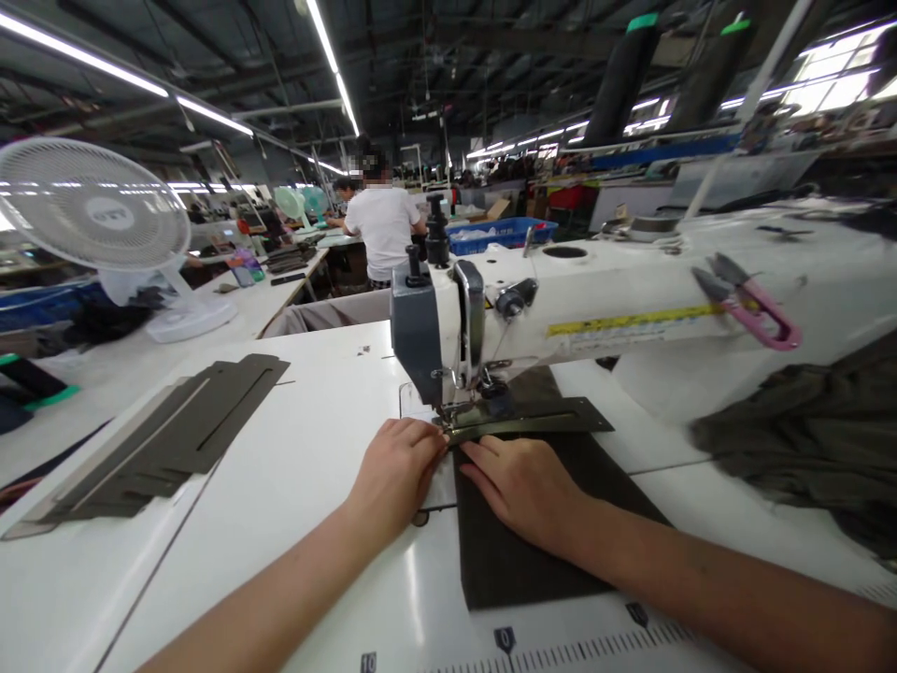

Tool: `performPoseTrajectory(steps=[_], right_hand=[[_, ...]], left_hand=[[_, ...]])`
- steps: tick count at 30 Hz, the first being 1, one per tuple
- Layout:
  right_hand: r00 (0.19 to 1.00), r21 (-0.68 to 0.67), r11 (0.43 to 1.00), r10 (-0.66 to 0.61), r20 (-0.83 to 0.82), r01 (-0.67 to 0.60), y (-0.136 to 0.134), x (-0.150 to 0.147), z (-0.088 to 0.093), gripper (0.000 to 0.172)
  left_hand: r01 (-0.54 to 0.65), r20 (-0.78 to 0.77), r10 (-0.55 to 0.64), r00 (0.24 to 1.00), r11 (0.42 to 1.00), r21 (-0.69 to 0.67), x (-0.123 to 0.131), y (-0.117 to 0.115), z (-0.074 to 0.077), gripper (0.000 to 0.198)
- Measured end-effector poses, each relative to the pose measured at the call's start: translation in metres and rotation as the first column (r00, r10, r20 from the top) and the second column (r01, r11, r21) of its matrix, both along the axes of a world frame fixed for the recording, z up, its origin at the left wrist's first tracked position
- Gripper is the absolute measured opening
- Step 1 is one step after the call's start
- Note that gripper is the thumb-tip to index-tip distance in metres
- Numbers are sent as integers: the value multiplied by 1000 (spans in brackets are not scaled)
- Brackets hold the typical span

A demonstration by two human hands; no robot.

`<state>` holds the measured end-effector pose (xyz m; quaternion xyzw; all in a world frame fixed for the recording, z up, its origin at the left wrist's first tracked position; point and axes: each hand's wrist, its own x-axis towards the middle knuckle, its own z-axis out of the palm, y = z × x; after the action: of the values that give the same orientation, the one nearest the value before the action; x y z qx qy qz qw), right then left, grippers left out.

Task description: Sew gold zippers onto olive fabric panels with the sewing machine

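Note:
A white sewing machine (631, 299) stands in front of me, with its needle area just past my fingertips. Below the presser foot (448, 411) runs a narrow dark olive strip (561, 416) with a long slot, lying across a larger dark fabric panel (533, 561). My left hand (399, 463) is closed at the strip's left end, close by the foot, its fingers together and the thumb mostly hidden. Over the panel, my right hand (525, 481) has its fingers bent and pinched against the strip's near edge. What lies exactly between the fingertips is partly hidden.
A fanned stack of dark slotted pieces (210, 411) lies on the left of the table. Behind it stands a white fan (98, 210). Pink-handled snips (761, 313) rest on the machine arm. Crumpled dark fabric (805, 449) is at right. A person in white (385, 229) works ahead.

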<state>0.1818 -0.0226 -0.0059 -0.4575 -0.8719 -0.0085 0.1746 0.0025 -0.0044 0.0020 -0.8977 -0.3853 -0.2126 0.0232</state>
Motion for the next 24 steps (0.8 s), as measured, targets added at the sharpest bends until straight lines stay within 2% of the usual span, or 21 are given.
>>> performPoseTrajectory(steps=[3,6,12,17,24], right_hand=[[998,160,986,59,-24,-54,-1,2,-1,21],[996,270,963,48,-75,-26,3,2,-3,23],[995,147,988,60,-86,-47,9,4,-10,33],[996,122,991,59,-64,-51,11,4,-7,32],[996,115,992,64,-58,-57,16,5,-8,30]], left_hand=[[-16,-95,18,995,1000,22,3,-4,-1,16],[-32,-158,39,987,998,44,5,-6,1,16],[-17,-196,33,980,996,85,8,-5,2,17],[3,-207,21,978,993,116,10,-2,1,16],[-40,-192,57,980,995,89,13,3,1,16]])
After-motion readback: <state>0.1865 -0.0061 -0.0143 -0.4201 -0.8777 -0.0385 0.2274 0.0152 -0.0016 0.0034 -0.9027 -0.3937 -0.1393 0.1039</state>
